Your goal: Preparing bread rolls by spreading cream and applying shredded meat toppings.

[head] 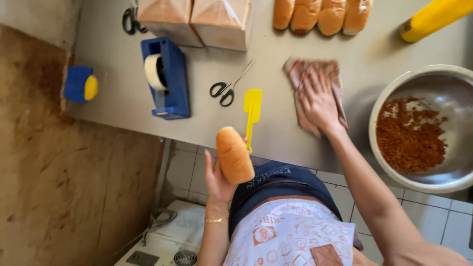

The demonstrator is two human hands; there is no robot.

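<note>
Grey steel table (pixel 123 93) over tiled floor. The left hand (pixel 217 182), fingers curled, cups a golden oblong bread roll (pixel 234 154) at the near edge; it looks soft, light and crushable, best cradled along its length. The right hand (pixel 319 101), fingers spread, presses a pinkish-brown cloth (pixel 300 69) flat, further right.

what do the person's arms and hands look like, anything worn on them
Both forearms are bare, with no sleeves in view and no gloves. The left hand has a thin gold chain bracelet at the wrist. The right hand is motion-blurred; no ring, watch or bracelet can be made out.
</note>
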